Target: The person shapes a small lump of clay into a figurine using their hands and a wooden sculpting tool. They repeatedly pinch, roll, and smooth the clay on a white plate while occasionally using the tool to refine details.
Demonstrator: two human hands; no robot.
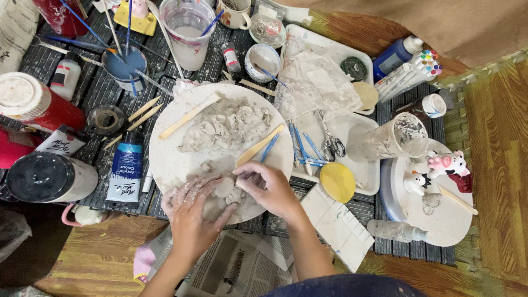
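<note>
two bare forearms reach up from the bottom of the view over crumpled newspaper (242, 267). left hand (192, 212), smeared grey, lies flat with fingers spread and pressed on a lump of wet clay (224, 190). right hand (269, 187) curls over the same lump from the right, fingertips pinched together on its top. the lump sits at the near edge of a round white board (165, 159), which rests on a dark slatted worktop (99, 88).

the clay looks soft, sticky and damp; it would likely dent under any grip, so cupping it from below with both palms seems the safest hold. more torn clay (225, 124) is heaped at the board's middle, with a wooden stick (187, 116) and a wooden knife (258, 146) beside it.

open room is scarce. a blue paint tube (125, 170) lies just left of the board, white trays (352, 165) of tools crowd the right, and jars stand behind. only the newspaper side is free.
</note>
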